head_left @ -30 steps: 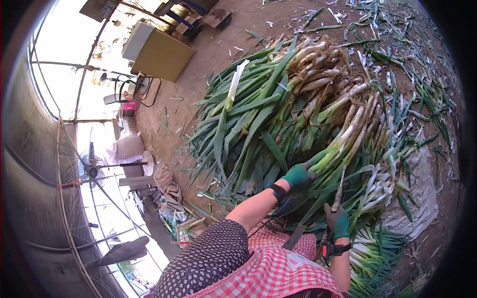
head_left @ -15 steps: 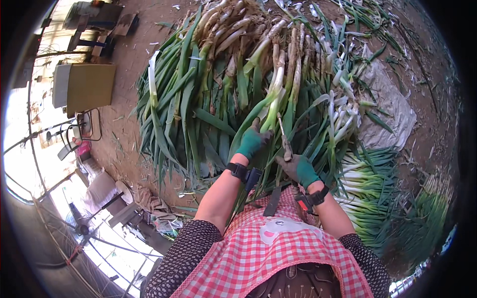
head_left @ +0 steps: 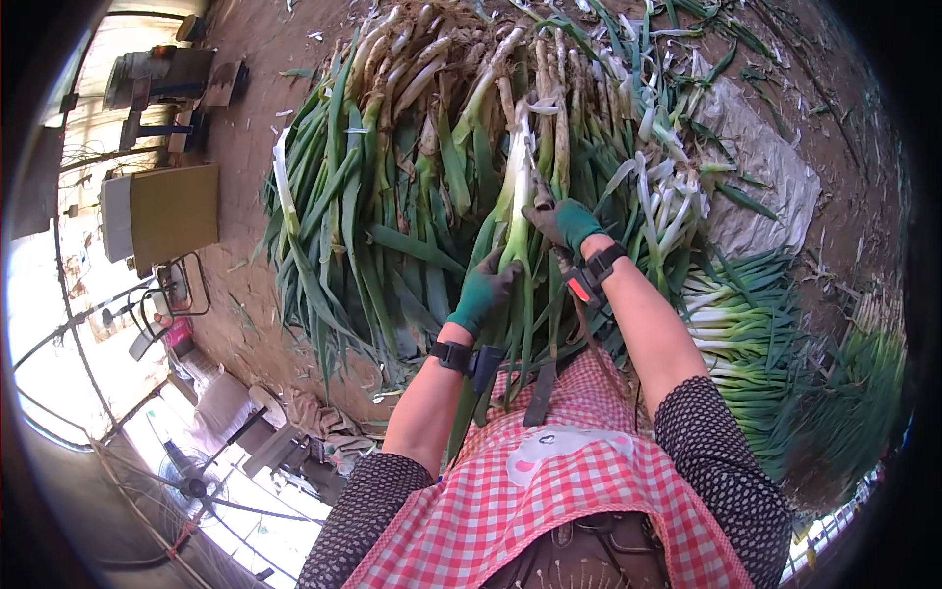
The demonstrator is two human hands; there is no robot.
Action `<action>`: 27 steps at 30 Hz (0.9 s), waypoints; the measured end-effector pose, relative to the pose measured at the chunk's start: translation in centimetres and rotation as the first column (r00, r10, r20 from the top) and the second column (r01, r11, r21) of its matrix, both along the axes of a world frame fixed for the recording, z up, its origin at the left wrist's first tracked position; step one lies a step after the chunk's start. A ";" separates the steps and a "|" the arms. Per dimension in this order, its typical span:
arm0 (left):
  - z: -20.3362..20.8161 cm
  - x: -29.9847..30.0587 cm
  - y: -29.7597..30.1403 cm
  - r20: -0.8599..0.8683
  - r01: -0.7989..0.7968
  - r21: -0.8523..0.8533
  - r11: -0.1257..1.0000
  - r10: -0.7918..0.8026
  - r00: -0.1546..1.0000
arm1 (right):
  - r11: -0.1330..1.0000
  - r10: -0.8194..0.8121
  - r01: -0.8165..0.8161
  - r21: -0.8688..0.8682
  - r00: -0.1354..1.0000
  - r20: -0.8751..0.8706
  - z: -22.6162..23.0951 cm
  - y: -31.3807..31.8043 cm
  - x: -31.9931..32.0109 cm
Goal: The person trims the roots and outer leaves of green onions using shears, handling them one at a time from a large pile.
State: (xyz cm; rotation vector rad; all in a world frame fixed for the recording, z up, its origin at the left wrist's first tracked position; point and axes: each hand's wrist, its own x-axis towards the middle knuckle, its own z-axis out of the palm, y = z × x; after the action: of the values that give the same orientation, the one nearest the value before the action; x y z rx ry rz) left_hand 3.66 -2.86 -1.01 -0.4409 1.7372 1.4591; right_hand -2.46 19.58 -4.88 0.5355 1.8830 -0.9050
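Note:
My left hand (head_left: 488, 293), in a green glove with dark fingers, is closed around the lower, green part of a long green onion (head_left: 519, 201). The onion's white shaft points away from me, and its leaves hang toward my apron. My right hand (head_left: 564, 224), gloved alike, is closed on a slender brownish tool (head_left: 539, 187) alongside the shaft. Much of the tool is hidden by the fingers, so its exact kind is unclear. Under and beyond both hands lies a big heap of soil-covered green onions (head_left: 412, 187), roots at the far side.
To the right, cleaned green onions (head_left: 731, 324) lie stacked beside a pale crumpled sheet (head_left: 760, 182). More onions (head_left: 863, 363) are farther right. Leaf scraps litter the earth floor. At left stand a box-shaped cabinet (head_left: 177, 216) and a fan (head_left: 194, 486).
My right hand has moved up and away from me, bringing the tool beside the white shaft. My left hand has shifted slightly toward me with the onion, whose shaft now shows more white.

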 end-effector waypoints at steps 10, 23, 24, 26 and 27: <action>1.0 0.6 -1.5 0.142 -0.087 0.143 0.986 0.067 0.988 | 1.000 0.019 -0.019 -0.012 0.999 0.031 3.8 0.5 3.5; 9.7 -1.0 4.7 -0.476 0.551 -0.028 0.834 -0.496 0.726 | 0.800 -0.600 0.465 -0.381 0.592 -0.538 10.2 8.0 10.0; 9.5 -2.5 3.9 -0.545 0.515 -0.161 0.842 -0.510 0.665 | 0.806 -0.583 0.493 -0.328 0.565 -0.584 11.7 9.7 10.9; 6.5 -7.4 -0.5 -0.655 0.161 -0.519 0.839 -0.512 0.555 | 0.769 -0.600 0.605 -0.207 0.572 -0.558 14.4 14.2 13.2; 4.9 -9.8 -2.7 -0.667 -0.049 -0.638 0.769 -0.519 0.535 | 0.737 -0.636 0.656 -0.161 0.595 -0.491 15.4 16.7 14.3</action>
State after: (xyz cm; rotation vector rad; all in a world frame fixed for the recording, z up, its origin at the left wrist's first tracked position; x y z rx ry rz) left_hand -6.11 -5.57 3.85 0.2957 2.9142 0.8690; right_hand 11.81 36.25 10.53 1.1478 2.2180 -1.6338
